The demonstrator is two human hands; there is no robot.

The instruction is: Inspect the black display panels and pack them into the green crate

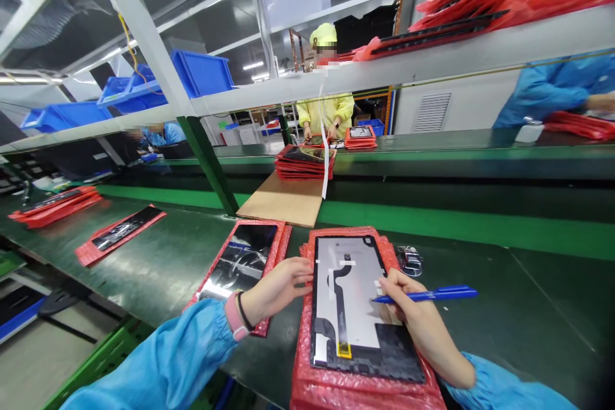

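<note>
A tablet panel [355, 327] lies back-side up, grey and black with a flex cable, on a stack of red bubble-wrap sheets [336, 387] in front of me. My left hand [276, 285] rests at the panel's left edge, fingers curled against it. My right hand [410, 311] is closed round a blue pen [425, 295], its tip pointing left over the panel's right side. To the left lies another panel [243, 256], glossy screen up, on red wrap.
A cardboard sheet [286, 200] and a stack of red-wrapped panels [302, 163] lie beyond on the green bench [528, 307]. More red sheets [120, 230] lie far left. Small clear item [409, 261] beside the stack. Other workers stand opposite; blue bins [202, 73] sit overhead.
</note>
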